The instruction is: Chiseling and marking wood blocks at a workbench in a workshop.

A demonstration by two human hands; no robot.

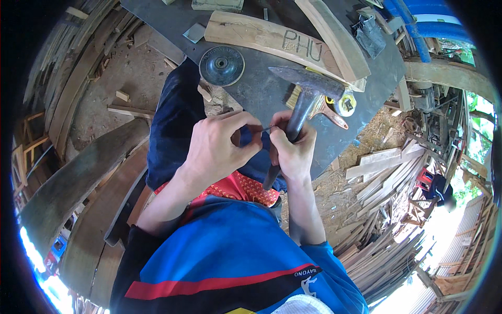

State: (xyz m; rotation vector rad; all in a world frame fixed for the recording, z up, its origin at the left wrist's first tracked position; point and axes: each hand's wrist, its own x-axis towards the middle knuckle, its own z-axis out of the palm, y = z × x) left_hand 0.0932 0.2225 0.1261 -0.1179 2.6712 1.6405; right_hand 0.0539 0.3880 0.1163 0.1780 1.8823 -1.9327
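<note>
My left hand (222, 140) is closed in a pinch, thumb and index finger on a thin dark piece (266, 129) like a nail. The far end of that piece meets the fingertips of my right hand (295, 149). A hammer (300, 116) is gripped in my right hand, its metal head pointing away from me over the table and its handle end showing below the palm. Just beyond the hammer lie a wooden-handled brush (332, 116), partly covered by it, and a yellow and silver tape measure (346, 104).
A round dark disc (222, 65) rests on the grey table (261, 89). Behind it lie a curved board with hand-drawn letters (251, 32) and another curved board (334, 39). Curved timbers (83, 178) stand on my left, and stacked planks (381, 172) cover the floor on my right.
</note>
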